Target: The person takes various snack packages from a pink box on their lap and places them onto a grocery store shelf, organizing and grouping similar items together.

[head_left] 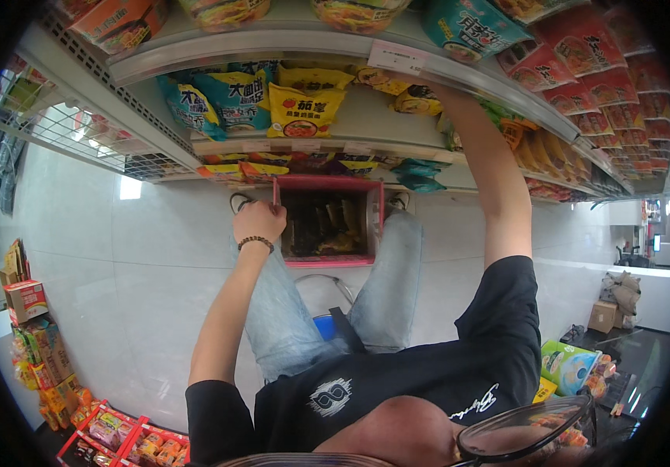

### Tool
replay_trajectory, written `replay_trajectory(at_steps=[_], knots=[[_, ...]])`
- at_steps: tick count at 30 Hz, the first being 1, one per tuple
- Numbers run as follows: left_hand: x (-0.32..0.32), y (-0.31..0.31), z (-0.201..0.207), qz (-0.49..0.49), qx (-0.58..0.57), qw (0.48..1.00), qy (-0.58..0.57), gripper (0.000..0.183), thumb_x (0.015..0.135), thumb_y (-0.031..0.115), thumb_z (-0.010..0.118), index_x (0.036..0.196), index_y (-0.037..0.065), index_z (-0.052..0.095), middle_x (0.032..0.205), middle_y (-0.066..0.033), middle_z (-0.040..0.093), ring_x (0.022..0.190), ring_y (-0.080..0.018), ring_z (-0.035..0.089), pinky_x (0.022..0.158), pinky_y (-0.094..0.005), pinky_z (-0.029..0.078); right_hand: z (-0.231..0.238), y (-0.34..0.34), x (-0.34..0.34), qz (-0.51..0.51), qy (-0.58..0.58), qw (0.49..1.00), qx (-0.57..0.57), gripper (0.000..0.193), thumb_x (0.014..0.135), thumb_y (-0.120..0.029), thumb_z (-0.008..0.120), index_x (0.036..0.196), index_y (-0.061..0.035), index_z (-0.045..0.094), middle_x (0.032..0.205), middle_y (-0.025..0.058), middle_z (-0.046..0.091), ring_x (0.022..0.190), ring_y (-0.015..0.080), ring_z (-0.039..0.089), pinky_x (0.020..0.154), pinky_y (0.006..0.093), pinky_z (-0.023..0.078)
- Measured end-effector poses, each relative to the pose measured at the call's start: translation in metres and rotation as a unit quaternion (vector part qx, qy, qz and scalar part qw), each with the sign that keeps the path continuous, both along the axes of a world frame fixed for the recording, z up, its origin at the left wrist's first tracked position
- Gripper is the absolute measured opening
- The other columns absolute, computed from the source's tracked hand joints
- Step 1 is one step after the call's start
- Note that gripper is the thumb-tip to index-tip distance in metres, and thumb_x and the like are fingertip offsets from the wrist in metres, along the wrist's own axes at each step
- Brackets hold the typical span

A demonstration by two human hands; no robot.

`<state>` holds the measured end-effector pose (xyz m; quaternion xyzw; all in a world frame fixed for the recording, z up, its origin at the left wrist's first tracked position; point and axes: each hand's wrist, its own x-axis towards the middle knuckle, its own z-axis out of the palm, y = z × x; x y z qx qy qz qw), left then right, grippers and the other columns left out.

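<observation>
My left hand point(259, 222), with a beaded bracelet at its wrist, is curled closed over my left knee. It sits against the left rim of a pink-edged box point(327, 263) between my knees. Dark packets point(335, 218) lie inside that box. My right arm stretches up to the middle shelf point(382, 124). Under the upper shelf's edge, only the wrist end of my right hand point(445, 95) shows, and its fingers are hidden. Closest to it are yellow-and-black noodle packets point(417, 101). Left along the same shelf stand a yellow noodle packet point(308, 109) and blue noodle packets point(242, 97).
The upper shelf's front edge point(288, 45) crosses above my right forearm and carries noodle tubs point(471, 29). Red packets point(584, 50) fill the right side. A wire rack point(78, 128) stands left. Red crates point(121, 436) and cartons point(25, 302) are on the lower left.
</observation>
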<state>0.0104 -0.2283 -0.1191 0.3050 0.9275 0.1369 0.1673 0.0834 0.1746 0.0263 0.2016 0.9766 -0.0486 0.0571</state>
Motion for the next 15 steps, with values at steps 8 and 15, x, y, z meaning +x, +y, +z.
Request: replay_trajectory(at_steps=[8, 15], knots=[[0.001, -0.005, 0.004, 0.002, -0.003, 1.0, 0.013, 0.035, 0.084, 0.037, 0.057, 0.085, 0.006, 0.074, 0.083, -0.0198, 0.071, 0.081, -0.0381, 0.07, 0.074, -0.0465, 0.056, 0.038, -0.031, 0.021, -0.024, 0.01, 0.999, -0.036, 0.062, 0.087, -0.048, 0.067, 0.129, -0.0043, 0.056, 0.108, 0.0186, 0.067, 0.098, 0.0318, 0.065, 0.082, 0.0441, 0.053], [0.001, -0.008, 0.008, 0.005, -0.016, 1.0, 0.007, 0.037, 0.085, 0.039, 0.056, 0.087, 0.006, 0.074, 0.086, -0.0204, 0.071, 0.084, -0.0383, 0.07, 0.076, -0.0475, 0.056, 0.039, -0.047, 0.048, 0.012, 0.067, 0.987, 0.148, 0.062, 0.086, -0.045, 0.068, 0.13, -0.0025, 0.054, 0.099, 0.0197, 0.068, 0.09, 0.0324, 0.068, 0.078, 0.0425, 0.055]])
